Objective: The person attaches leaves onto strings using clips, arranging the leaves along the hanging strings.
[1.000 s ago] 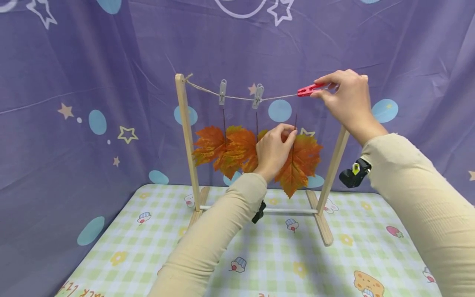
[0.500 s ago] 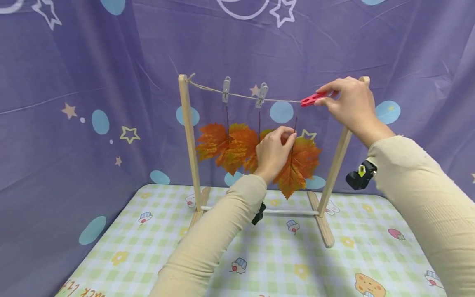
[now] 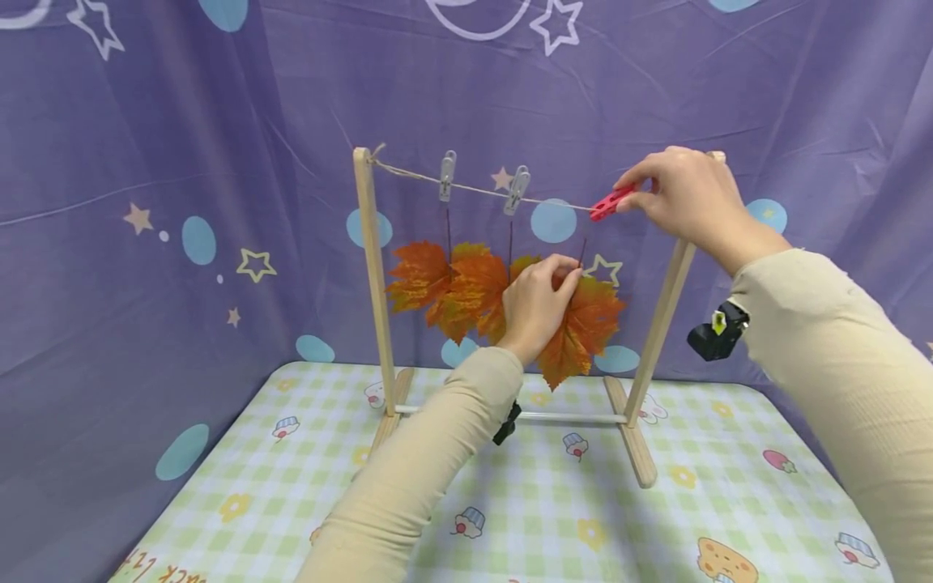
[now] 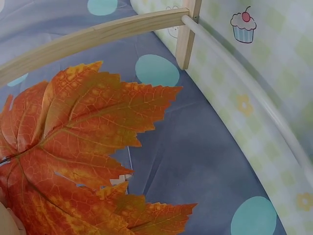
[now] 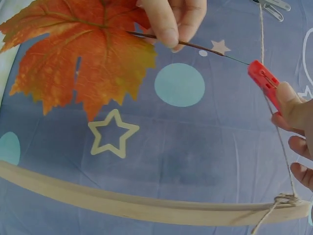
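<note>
My left hand (image 3: 538, 304) pinches the dark stem of an orange maple leaf (image 3: 583, 324) between thumb and fingertips, below the string. Up on the right, my right hand (image 3: 681, 194) pinches a red clothespin (image 3: 611, 204), its front end at the string (image 3: 481, 189). In the right wrist view the thin tip of the stem (image 5: 208, 49) reaches the front end of the clothespin; whether it lies between the jaws I cannot tell. Two grey clothespins (image 3: 447, 176) sit on the string, with orange leaves (image 3: 415, 275) hanging below them by their stems.
The string is tied between two wooden posts (image 3: 373, 275) of a stand. A white rod (image 3: 568, 415) joins the posts low down. Under the stand lies a checked tablecloth (image 3: 539, 510); a purple patterned curtain (image 3: 291, 105) hangs behind.
My right hand and the red clothespin have come down a little, the clothespin tilting more steeply and the string dipping with it. The held leaf's lower tip has swung slightly left.
</note>
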`<state>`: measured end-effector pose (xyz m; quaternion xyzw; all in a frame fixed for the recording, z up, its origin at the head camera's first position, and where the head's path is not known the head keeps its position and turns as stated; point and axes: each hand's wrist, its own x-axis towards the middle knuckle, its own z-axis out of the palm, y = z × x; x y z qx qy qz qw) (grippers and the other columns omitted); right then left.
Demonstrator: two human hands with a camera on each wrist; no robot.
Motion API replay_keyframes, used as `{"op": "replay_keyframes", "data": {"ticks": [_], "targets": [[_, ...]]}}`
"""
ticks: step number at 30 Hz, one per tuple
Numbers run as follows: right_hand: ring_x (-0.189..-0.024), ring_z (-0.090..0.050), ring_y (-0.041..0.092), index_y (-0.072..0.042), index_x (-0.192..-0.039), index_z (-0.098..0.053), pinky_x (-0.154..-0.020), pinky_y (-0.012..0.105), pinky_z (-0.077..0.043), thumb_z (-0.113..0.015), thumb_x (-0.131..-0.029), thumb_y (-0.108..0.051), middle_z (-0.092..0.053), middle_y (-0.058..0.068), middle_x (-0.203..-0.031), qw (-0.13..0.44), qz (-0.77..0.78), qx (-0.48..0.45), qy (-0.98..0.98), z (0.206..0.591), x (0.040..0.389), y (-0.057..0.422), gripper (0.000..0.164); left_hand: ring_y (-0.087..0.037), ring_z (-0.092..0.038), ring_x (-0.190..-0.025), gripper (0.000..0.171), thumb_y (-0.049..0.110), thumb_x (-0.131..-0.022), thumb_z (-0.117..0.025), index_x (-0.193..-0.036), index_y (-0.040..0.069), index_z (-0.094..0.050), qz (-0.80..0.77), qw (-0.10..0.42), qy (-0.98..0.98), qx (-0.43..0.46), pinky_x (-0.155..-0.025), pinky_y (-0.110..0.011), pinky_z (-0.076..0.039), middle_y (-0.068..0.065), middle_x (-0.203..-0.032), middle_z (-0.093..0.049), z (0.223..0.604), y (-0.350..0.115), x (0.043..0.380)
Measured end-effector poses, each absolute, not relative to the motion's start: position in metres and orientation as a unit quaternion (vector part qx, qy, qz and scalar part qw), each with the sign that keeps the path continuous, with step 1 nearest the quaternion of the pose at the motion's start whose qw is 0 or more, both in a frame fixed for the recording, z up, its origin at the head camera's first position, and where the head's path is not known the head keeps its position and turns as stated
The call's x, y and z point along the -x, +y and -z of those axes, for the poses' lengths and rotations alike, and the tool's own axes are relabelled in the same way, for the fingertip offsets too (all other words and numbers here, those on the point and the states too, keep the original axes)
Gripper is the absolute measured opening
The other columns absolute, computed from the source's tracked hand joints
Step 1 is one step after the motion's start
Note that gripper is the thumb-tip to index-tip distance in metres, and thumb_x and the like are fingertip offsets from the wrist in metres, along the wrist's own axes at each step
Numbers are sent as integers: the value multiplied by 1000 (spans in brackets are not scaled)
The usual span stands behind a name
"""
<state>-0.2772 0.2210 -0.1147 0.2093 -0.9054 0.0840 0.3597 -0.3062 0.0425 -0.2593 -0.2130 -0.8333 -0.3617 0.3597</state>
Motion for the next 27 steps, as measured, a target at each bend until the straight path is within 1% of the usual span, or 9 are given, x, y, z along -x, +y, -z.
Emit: {"op": "replay_keyframes", "data": {"ticks": [5, 10, 14, 22, 25, 27], "targets": [[-78, -52, 28, -12, -104, -79, -64, 43, -26, -78, -87, -19, -68, 13, -94, 334, -62, -217, -915, 108, 276, 218, 19, -5, -60, -77, 20, 39, -98, -63, -109, 26, -74, 363, 361, -832, 216, -57, -21, -41, 14, -92, -71, 260, 41, 307], [-81, -54, 29, -11, -105, -78, -65, 46, -32, -78, -87, -19, -67, 15, -96, 318, -44, -227, -919, 103, 275, 218, 20, -5, -61, -79, 20, 39, -98, -63, -109, 27, -74, 357, 359, -834, 221, -58, -20, -42, 15, -94, -71, 259, 38, 308], [-83, -55, 30, -10, -106, -77, -67, 47, -36, -78, -87, -19, -68, 16, -98, 307, -36, -233, -922, 102, 275, 217, 21, -5, -61, -80, 21, 40, -98, -61, -110, 28, -74, 346, 368, -835, 219, -58, -20, -42, 15, -97, -71, 257, 38, 309], [-82, -56, 30, -10, -105, -77, -66, 45, -36, -79, -86, -19, -70, 14, -99, 299, -33, -242, -922, 101, 273, 217, 21, -5, -60, -79, 20, 39, -99, -61, -111, 29, -74, 335, 372, -838, 218, -55, -19, -41, 15, -97, -71, 253, 42, 308], [-84, -58, 31, -11, -107, -77, -66, 45, -37, -78, -87, -18, -71, 12, -103, 302, -31, -250, -919, 100, 273, 217, 22, -5, -59, -76, 21, 39, -99, -60, -112, 29, -74, 337, 376, -836, 215, -54, -19, -39, 14, -96, -71, 252, 44, 308], [-84, -58, 30, -12, -111, -76, -65, 45, -34, -77, -87, -17, -71, 11, -108, 303, -32, -255, -918, 99, 273, 216, 24, -5, -58, -75, 21, 39, -99, -60, -111, 29, -74, 340, 382, -833, 210, -53, -19, -39, 14, -95, -71, 251, 44, 308]]}}
